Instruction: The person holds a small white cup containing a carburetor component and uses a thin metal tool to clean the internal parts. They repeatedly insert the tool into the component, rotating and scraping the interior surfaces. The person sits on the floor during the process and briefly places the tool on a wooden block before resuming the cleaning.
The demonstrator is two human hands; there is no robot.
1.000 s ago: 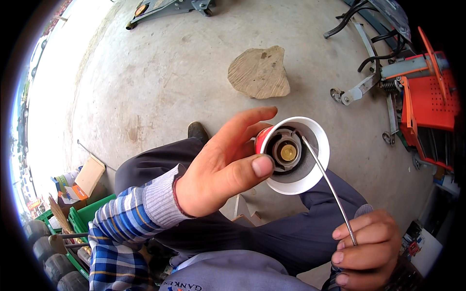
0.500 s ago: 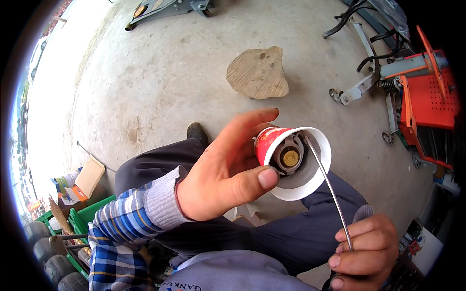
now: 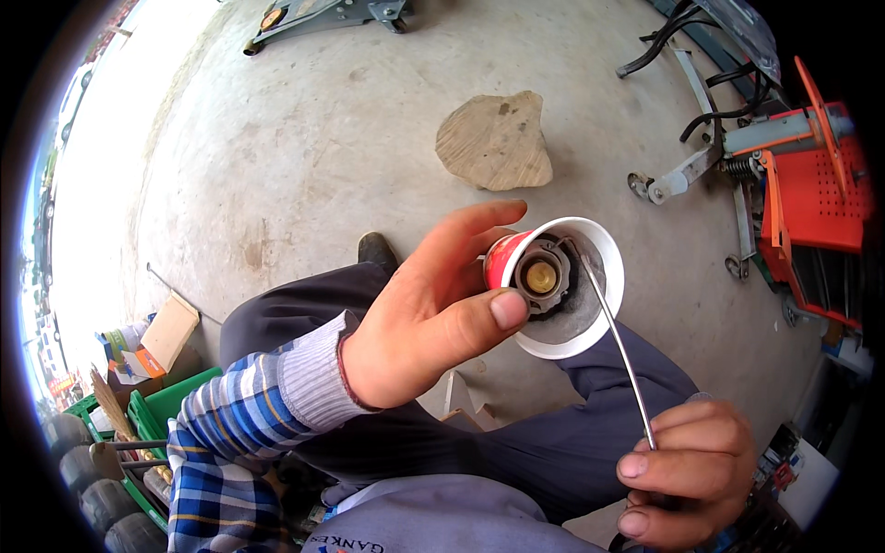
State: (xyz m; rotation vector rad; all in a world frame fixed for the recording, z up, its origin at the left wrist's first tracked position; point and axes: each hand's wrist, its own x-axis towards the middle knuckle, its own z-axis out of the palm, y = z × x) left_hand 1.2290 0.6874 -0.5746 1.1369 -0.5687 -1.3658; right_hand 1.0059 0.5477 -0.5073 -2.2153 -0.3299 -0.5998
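Left hand (image 3: 406, 355): you are grasping the paper cup (image 3: 608, 253) from its left side, your thumb pressing against the lower left of its wall and your index finger reaching out above it.
Paper cup: it is tilting in your grip, its white mouth facing up toward you and its red outer wall showing beside your fingers.
Round metal part (image 3: 542, 276): it is sitting inside the cup, toward the left of the interior, its brass-coloured centre facing you.
Right hand (image 3: 696, 470): you are pinching the thin metal rod (image 3: 630, 369) between thumb and fingers, below and to the right of the cup.
Thin metal rod: it is slanting up from your fingers and crossing the cup's rim, its tip pointing inside; whether the tip is touching anything, you cannot tell from this view.
Tan block (image 3: 495, 140): it is lying on the concrete floor (image 3: 304, 157) beyond the cup.
Grey wheeled jack (image 3: 327, 18): it is standing farther off, beyond the cup and to its left.
Orange-red equipment (image 3: 816, 207): it is standing well to the right of the cup.
Green crate (image 3: 171, 405): it is resting well to the cup's left, lower down.
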